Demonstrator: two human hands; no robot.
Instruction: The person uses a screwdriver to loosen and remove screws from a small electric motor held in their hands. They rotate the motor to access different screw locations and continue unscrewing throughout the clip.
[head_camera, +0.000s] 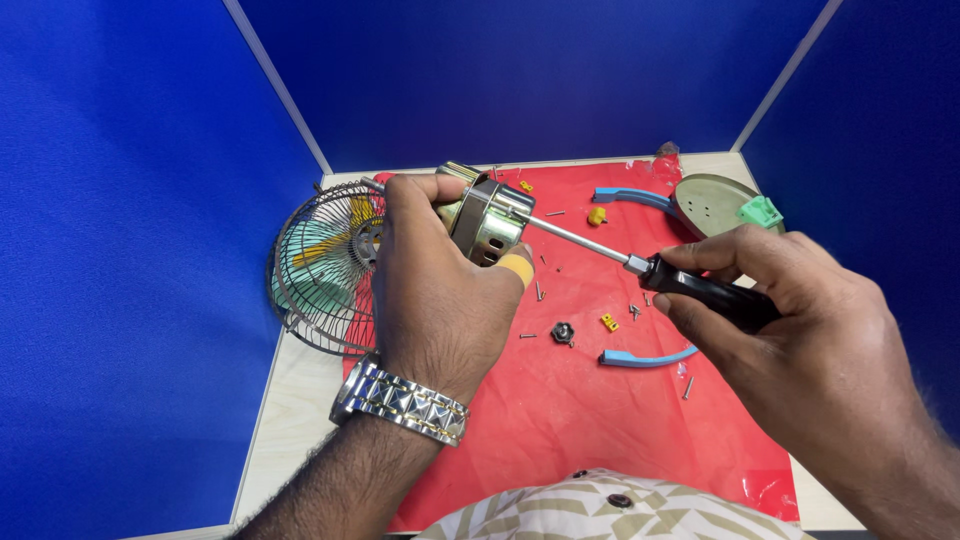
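My left hand (435, 290) grips a round metal fan motor (485, 218) and holds it up over the red mat (580, 420). A yellow bandage wraps the thumb of that hand, and a metal watch sits on its wrist. My right hand (800, 320) is closed around the black handle of a screwdriver (700, 290). The screwdriver's steel shaft runs up and left, and its tip meets the side of the motor.
A wire fan guard (315, 265) with blades inside lies at the left. On the mat lie several small screws, a black nut (563, 331), yellow clips (597, 215), and curved blue plastic pieces (640, 358). A round grey base (710, 203) with a green part sits at the back right. Blue partition walls surround the table.
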